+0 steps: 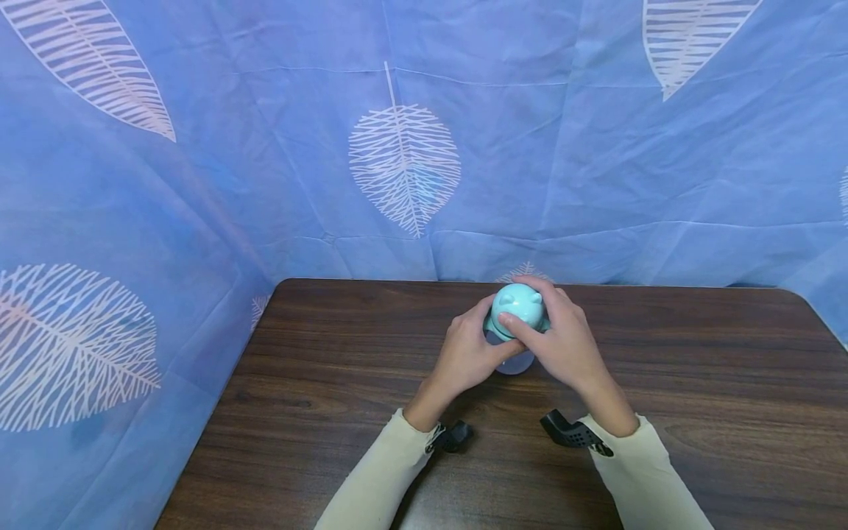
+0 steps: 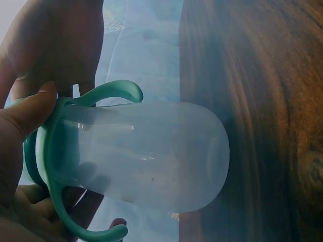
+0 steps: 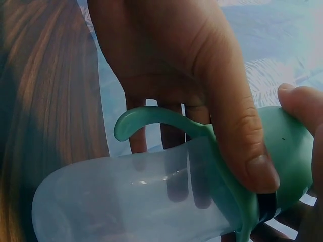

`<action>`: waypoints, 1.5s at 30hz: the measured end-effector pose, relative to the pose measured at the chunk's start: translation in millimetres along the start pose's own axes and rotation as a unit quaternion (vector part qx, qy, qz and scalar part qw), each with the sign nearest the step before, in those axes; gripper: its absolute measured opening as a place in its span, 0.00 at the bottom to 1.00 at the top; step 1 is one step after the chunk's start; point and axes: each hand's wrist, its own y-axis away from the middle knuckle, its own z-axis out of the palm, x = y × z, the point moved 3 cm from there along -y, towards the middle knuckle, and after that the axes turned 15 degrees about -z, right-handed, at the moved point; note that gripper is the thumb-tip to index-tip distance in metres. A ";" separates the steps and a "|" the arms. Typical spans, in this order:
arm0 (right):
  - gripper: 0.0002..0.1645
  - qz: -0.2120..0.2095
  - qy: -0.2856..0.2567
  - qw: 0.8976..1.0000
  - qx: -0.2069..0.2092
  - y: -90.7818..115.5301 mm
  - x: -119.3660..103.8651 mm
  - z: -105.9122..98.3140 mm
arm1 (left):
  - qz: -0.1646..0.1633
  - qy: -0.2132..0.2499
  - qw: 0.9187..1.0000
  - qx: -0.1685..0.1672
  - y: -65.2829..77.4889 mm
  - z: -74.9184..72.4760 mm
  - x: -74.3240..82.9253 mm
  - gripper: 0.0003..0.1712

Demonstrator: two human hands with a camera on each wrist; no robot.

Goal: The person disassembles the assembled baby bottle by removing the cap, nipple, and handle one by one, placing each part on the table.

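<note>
Both hands are on a baby bottle (image 1: 513, 362) with a translucent body, a mint-green collar with two curved handles (image 2: 118, 91), and a rounded mint cap (image 1: 518, 303) with small ears. My left hand (image 1: 467, 350) grips the bottle around its collar, thumb across the near side. Fingers of my right hand (image 1: 563, 338) wrap the cap, with the thumb pressed on its front. In the right wrist view, a dark band shows between collar and cap. The bottle's rounded base points toward the tabletop, and both wrist views show the translucent body with no visible contents.
A dark wood-grain table (image 1: 318, 412) with rounded corners lies beneath the hands. Behind it and to the left hangs a blue cloth (image 1: 503, 162) printed with white leaves. Black straps (image 1: 570, 430) sit at both cream sleeves.
</note>
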 end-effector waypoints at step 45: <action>0.32 0.019 -0.018 1.000 -0.007 -0.8 -1.8 10.5 | -0.011 -0.004 1.000 0.002 0.1 2.0 -0.5 0.39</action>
